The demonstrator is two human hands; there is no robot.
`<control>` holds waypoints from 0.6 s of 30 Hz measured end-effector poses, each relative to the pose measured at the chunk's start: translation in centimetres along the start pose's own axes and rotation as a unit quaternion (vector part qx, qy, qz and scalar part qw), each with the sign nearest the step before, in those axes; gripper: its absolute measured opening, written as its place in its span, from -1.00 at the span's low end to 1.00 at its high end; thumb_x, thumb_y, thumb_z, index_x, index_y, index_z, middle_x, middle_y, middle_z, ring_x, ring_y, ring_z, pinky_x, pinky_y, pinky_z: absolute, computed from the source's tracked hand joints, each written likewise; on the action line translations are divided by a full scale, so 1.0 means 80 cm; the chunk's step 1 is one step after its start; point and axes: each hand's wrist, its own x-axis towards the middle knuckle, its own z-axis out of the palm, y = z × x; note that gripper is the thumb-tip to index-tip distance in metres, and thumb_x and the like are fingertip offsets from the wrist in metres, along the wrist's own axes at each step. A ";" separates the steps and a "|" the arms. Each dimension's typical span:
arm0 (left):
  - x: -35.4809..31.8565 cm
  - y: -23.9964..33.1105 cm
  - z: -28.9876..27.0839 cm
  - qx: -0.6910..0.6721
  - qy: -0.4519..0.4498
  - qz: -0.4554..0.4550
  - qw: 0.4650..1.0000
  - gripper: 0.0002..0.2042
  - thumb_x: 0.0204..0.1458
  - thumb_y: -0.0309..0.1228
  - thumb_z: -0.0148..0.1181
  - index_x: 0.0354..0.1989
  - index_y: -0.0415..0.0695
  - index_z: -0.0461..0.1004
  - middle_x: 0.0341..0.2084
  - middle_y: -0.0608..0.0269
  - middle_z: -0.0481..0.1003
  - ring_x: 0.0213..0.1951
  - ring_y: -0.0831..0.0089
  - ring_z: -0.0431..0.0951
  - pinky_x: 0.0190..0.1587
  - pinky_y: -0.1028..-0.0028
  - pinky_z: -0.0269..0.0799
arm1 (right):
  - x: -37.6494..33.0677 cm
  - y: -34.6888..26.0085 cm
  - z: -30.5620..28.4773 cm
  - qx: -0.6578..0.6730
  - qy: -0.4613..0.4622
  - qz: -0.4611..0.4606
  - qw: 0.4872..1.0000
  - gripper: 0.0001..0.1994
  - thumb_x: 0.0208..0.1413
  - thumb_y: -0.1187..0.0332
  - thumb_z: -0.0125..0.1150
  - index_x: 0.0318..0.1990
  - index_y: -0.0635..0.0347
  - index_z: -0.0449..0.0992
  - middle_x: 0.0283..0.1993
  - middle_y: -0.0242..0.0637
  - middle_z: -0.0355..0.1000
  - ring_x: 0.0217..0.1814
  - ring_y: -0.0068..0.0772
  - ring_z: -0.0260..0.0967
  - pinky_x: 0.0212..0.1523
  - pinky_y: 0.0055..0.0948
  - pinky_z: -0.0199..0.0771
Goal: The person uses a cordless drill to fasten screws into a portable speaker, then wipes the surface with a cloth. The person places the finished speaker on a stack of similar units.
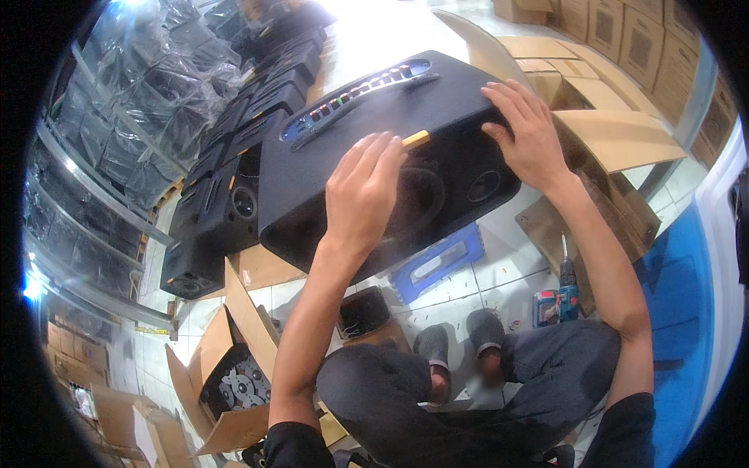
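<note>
A large black speaker cabinet [343,144] leans in front of me, with a row of coloured knobs and sockets [359,97] recessed in its upper panel. My left hand [363,187] lies over its front top edge, fingers together and bent. Beside those fingertips a small yellow strip [417,140] sticks out at the edge; whether the fingers touch it I cannot tell. With fingers spread on top and the thumb on the front side, my right hand [527,132] grips the far right corner. Below the hands, a round driver [484,186] shows in the dark front face.
A blue plastic stool [441,261] stands under the cabinet. A cordless drill [567,285] is upright near my right knee. An open carton [214,366] with flat grey parts lies at left. More black speakers [222,203] line up behind; open cartons [616,140] stand at right.
</note>
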 end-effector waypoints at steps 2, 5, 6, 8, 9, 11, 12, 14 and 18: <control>-0.001 -0.002 0.002 0.002 0.004 0.002 1.000 -0.76 0.02 -0.46 0.45 -0.14 -0.26 0.65 -0.15 0.03 0.68 -0.04 0.14 0.68 0.05 0.28 0.59 | 0.000 -0.001 0.000 0.003 0.004 0.002 1.000 -0.51 0.29 0.08 0.21 0.28 0.08 0.42 0.35 -0.29 0.37 0.46 -0.08 0.19 0.41 -0.06 0.20; 0.004 0.003 0.003 -0.008 0.008 -0.022 1.000 -0.77 0.03 -0.44 0.44 -0.15 -0.24 0.67 -0.16 0.03 0.68 -0.04 0.13 0.69 0.06 0.27 0.59 | 0.001 -0.003 0.001 -0.003 0.009 0.004 1.000 -0.51 0.29 0.08 0.21 0.28 0.09 0.42 0.35 -0.29 0.38 0.46 -0.07 0.19 0.41 -0.06 0.20; 0.007 0.008 0.003 -0.014 0.007 -0.034 0.999 -0.77 0.04 -0.42 0.44 -0.15 -0.24 0.67 -0.17 0.03 0.69 -0.04 0.12 0.69 0.07 0.26 0.59 | 0.001 -0.003 0.001 -0.004 0.010 0.005 1.000 -0.51 0.29 0.08 0.21 0.28 0.09 0.42 0.35 -0.29 0.38 0.46 -0.07 0.19 0.41 -0.06 0.20; 0.019 0.012 0.008 -0.032 -0.043 -0.049 0.997 -0.79 0.08 -0.39 0.41 -0.17 -0.23 0.68 -0.15 0.01 0.68 -0.03 0.11 0.69 0.09 0.23 0.58 | 0.001 -0.003 0.001 -0.005 0.008 0.005 1.000 -0.51 0.29 0.08 0.21 0.28 0.09 0.42 0.35 -0.28 0.38 0.46 -0.07 0.19 0.41 -0.06 0.20; 0.024 0.014 0.011 -0.043 -0.055 -0.060 0.996 -0.80 0.10 -0.37 0.39 -0.18 -0.23 0.68 -0.14 0.01 0.68 -0.02 0.11 0.69 0.10 0.22 0.57 | 0.001 -0.003 0.001 -0.005 0.006 0.005 1.000 -0.51 0.29 0.08 0.22 0.28 0.09 0.41 0.35 -0.28 0.38 0.46 -0.07 0.19 0.41 -0.06 0.20; 0.031 0.017 0.018 -0.024 -0.063 -0.048 0.997 -0.79 0.13 -0.35 0.36 -0.17 -0.23 0.68 -0.13 0.01 0.68 -0.01 0.10 0.68 0.11 0.20 0.56 | 0.001 -0.002 0.001 -0.007 0.001 0.007 1.000 -0.50 0.28 0.09 0.22 0.29 0.09 0.41 0.35 -0.28 0.38 0.46 -0.07 0.19 0.41 -0.06 0.20; 0.032 0.017 0.022 -0.019 -0.058 -0.045 0.997 -0.78 0.15 -0.34 0.34 -0.16 -0.22 0.68 -0.12 0.00 0.68 -0.01 0.09 0.68 0.12 0.19 0.56 | 0.001 -0.002 0.001 -0.010 -0.004 0.009 1.000 -0.50 0.28 0.09 0.22 0.29 0.09 0.40 0.35 -0.29 0.38 0.47 -0.07 0.18 0.42 -0.06 0.19; 0.029 0.016 0.028 0.019 -0.037 -0.011 0.999 -0.77 0.14 -0.32 0.35 -0.13 -0.21 0.67 -0.11 -0.01 0.68 -0.01 0.13 0.69 0.11 0.18 0.58 | 0.000 -0.001 0.000 -0.014 -0.010 0.013 1.000 -0.49 0.28 0.09 0.23 0.30 0.09 0.39 0.36 -0.29 0.37 0.47 -0.08 0.18 0.42 -0.06 0.18; 0.017 0.011 0.035 0.087 -0.011 0.045 0.995 -0.75 0.16 -0.29 0.32 -0.12 -0.21 0.64 -0.12 -0.03 0.67 -0.01 0.14 0.69 0.08 0.15 0.61 | 0.001 -0.004 -0.003 -0.008 -0.020 0.018 1.000 -0.50 0.29 0.12 0.22 0.32 0.08 0.39 0.38 -0.30 0.35 0.50 -0.11 0.15 0.44 -0.08 0.16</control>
